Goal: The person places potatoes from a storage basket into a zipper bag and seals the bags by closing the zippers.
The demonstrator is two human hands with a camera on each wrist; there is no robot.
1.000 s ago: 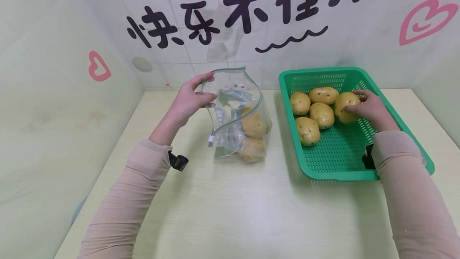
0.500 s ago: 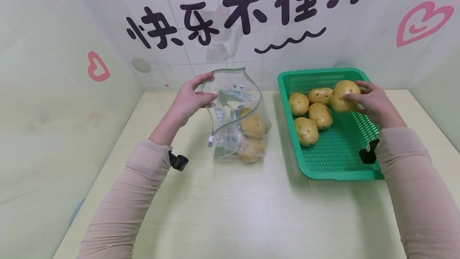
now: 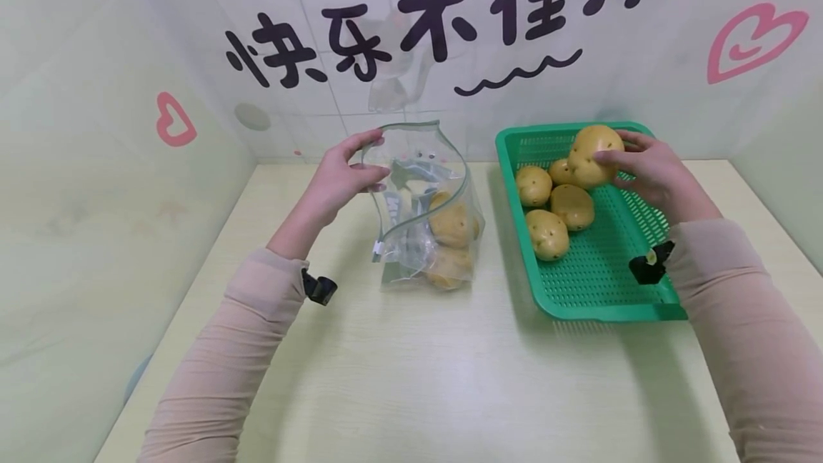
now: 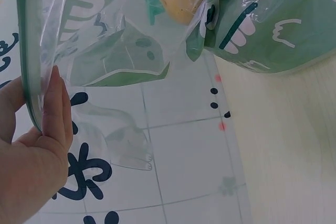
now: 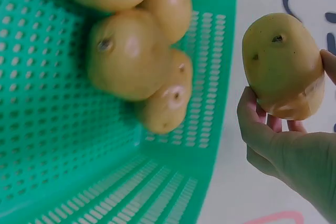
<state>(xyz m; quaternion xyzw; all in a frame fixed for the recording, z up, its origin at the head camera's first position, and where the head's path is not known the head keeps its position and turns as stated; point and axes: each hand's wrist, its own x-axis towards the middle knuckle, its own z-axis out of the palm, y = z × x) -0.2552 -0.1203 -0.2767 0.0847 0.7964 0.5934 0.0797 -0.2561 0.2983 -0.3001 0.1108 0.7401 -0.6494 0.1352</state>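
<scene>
In the head view, my left hand (image 3: 341, 176) pinches the upper left edge of a clear zip bag (image 3: 411, 252) whose mouth gapes wide. Through its plastic show potatoes (image 3: 452, 226), one above another. The left wrist view has the bag's green zip strip (image 4: 24, 51) between thumb and fingers. Over the far part of the green basket (image 3: 607, 314), my right hand (image 3: 657, 171) grips a large potato (image 3: 594, 154), lifted off the others. Thumb and fingers hold this potato around its sides in the right wrist view.
Several potatoes (image 3: 546, 234) lie along the basket's left side and far end. The basket stands right of the bag on a pale wooden table (image 3: 411, 377). Behind both rises a white wall sheet (image 3: 289, 113) with black lettering and pink hearts.
The right hand has raised the potato from the basket floor and carried it a little left, above the others. The left hand and the bag have stayed in place.
</scene>
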